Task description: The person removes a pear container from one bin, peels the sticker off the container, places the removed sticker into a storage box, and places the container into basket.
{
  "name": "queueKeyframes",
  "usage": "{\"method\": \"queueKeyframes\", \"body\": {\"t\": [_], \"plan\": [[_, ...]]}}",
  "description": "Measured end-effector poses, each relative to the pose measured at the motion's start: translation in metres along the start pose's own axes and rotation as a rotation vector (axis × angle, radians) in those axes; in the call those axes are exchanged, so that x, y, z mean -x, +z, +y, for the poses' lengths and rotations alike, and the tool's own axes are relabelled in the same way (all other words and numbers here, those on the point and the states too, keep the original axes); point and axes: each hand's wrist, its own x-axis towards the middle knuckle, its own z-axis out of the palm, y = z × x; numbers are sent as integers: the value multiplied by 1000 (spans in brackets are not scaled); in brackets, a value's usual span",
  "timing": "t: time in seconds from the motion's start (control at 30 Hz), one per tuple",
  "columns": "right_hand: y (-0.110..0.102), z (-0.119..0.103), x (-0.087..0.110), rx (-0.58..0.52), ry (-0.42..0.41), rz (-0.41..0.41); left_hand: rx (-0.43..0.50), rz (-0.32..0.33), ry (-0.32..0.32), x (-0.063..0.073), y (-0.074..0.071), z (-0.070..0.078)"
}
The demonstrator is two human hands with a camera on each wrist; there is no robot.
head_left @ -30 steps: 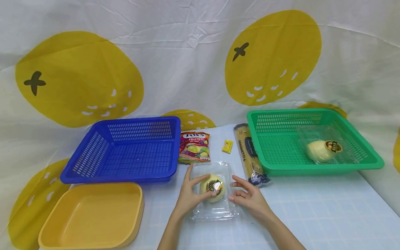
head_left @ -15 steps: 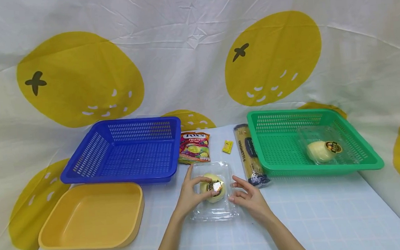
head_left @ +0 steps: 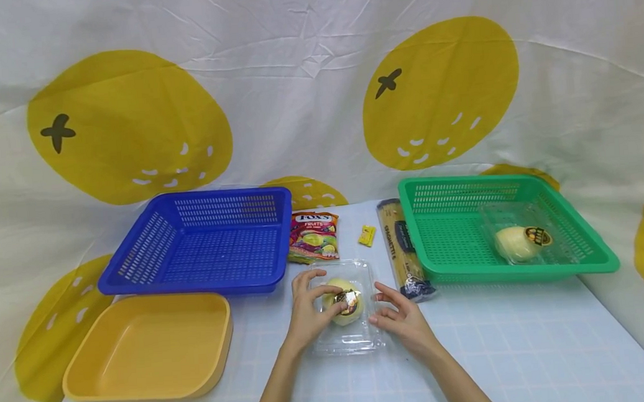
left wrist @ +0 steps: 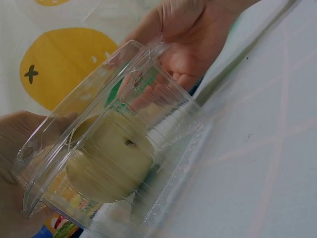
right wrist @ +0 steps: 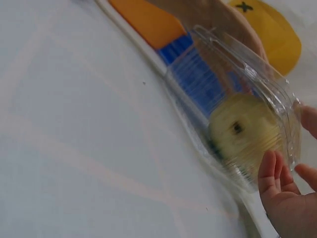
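Note:
A clear plastic clamshell box (head_left: 351, 339) lies on the table between both hands, with a round pale-yellow fruit (head_left: 354, 318) inside and a dark round label (head_left: 354, 303) on top. My left hand (head_left: 306, 311) grips the box from its left side, thumb and bent fingers over the lid. From the other side my right hand (head_left: 400, 319) holds the rim with curled fingertips. The right wrist view shows that hand's fingers (right wrist: 267, 173) against the clear wall. Through the side of the box, the left wrist view shows the fruit with a small dark spot.
A blue basket (head_left: 199, 290) and a yellow tray (head_left: 150, 397) stand at left. At right, a green basket (head_left: 518, 272) holds another boxed fruit (head_left: 518, 243). Behind the hands lie a candy bag (head_left: 313, 236), a small yellow packet (head_left: 367, 235) and a spaghetti pack (head_left: 397, 239).
My left index finger, stretched forward along the box's left edge before, is now bent over the lid. The right hand and the box have barely moved.

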Motion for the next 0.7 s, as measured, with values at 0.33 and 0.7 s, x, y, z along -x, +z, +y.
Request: {"method": "queueKeyframes", "body": {"t": [0.33,0.7], "plan": [[2,-1,1,-26,25,6,47,-19,-56,-2,-2,-2],[1,1,0,-28,22,4,6,84,36,-3,3,3]]}}
